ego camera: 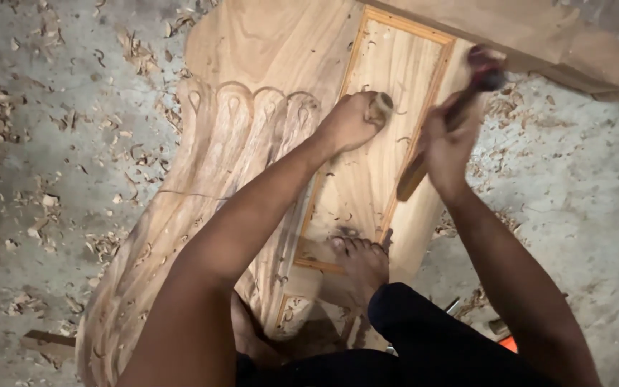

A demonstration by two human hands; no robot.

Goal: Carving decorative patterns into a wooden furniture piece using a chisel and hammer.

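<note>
A large carved wooden panel (252, 50) lies on the floor, with scalloped leaf carving along its left side and a framed recess in the middle. My left hand (349, 120) is closed around a wooden chisel handle (382, 104), held upright on the recess near the carved edge. My right hand (447, 140) grips a wooden mallet (435, 136), raised and blurred above the recess frame. My bare foot (362, 259) rests on the panel's lower part.
Wood shavings (41, 208) are scattered over the grey concrete floor (582, 215) on both sides. Another timber piece (553, 36) lies across the top right. A small wood offcut (48, 342) lies at lower left. Something orange (508, 344) shows by my leg.
</note>
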